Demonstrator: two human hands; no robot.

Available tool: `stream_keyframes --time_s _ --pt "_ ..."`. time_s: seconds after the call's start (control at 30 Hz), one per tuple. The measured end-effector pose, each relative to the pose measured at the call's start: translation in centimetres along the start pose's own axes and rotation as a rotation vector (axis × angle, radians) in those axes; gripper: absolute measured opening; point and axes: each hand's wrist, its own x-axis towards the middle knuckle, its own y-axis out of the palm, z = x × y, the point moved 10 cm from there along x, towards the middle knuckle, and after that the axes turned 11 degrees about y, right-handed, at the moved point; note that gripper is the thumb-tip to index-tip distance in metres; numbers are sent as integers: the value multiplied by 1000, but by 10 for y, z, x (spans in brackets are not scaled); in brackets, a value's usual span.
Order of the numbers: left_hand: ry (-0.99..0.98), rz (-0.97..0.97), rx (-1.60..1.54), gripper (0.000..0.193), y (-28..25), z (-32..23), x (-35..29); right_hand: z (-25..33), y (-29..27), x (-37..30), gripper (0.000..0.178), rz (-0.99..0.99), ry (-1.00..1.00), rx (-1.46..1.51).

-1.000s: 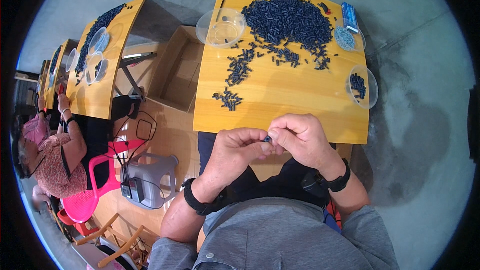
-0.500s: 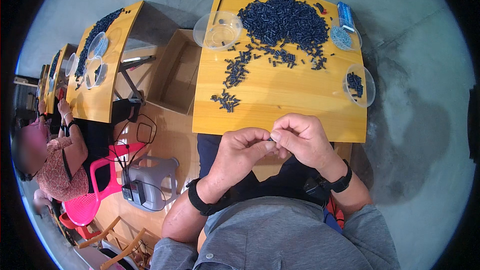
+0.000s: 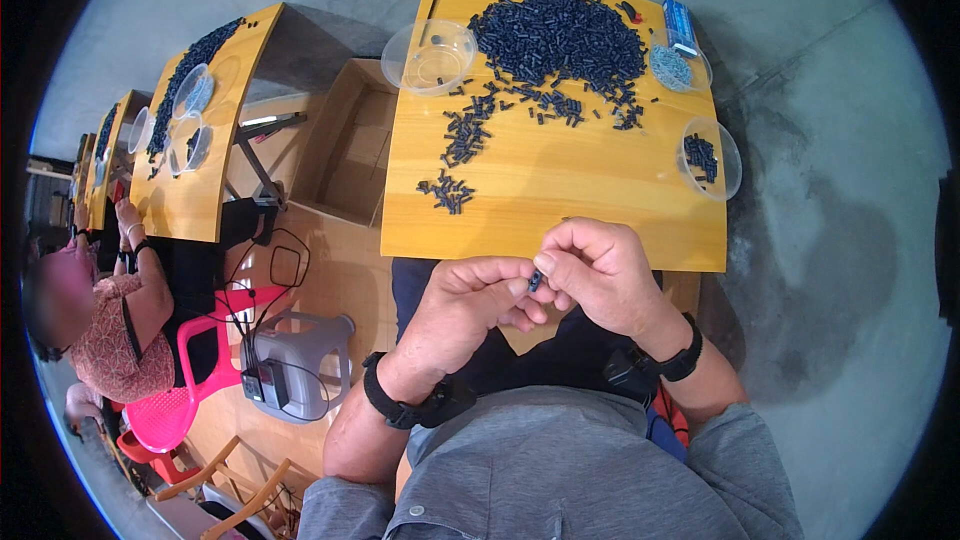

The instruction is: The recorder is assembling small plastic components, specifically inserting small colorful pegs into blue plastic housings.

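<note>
Just past the near edge of the table, my left hand (image 3: 455, 305) pinches a small black tube-shaped piece (image 3: 535, 282) between thumb and forefinger. My right hand (image 3: 605, 280) is closed in a pinch at the upper end of that piece; whatever its fingertips hold is hidden. A large heap of similar black pieces (image 3: 560, 35) covers the far part of the table (image 3: 560, 210). Smaller clusters trail from it toward the near left, ending in a loose group (image 3: 448, 192).
A clear round tub (image 3: 437, 58) stands far left. At the right are a bowl of pale blue bits (image 3: 672, 68), a blue box (image 3: 680, 28) and a tub of black pieces (image 3: 702, 158). A cardboard box (image 3: 345, 155) lies left of the table. Another person (image 3: 125, 325) sits farther left.
The black piece shows more plainly between my fingertips than before. My left fingers have spread a little below it, and the hands stay close together.
</note>
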Motion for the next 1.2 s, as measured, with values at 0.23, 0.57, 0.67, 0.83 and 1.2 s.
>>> stream_keyframes --time_s 0.23,0.57,0.67,0.83,1.2 --pt "47 56 47 18 5 -7 -2 2 4 -2 12 -6 -43 -14" --pt "-11 -24 164 15 -6 -2 3 12 5 -4 8 -30 -207 -117" --pt "-15 -64 123 14 -9 3 4 19 4 -5 9 -75 -315 -245" --pt "-18 -17 181 15 -8 5 6 30 4 -10 12 -93 -443 -356" --pt "1 -10 242 12 -6 6 11 40 9 -21 12 -163 -734 -607"
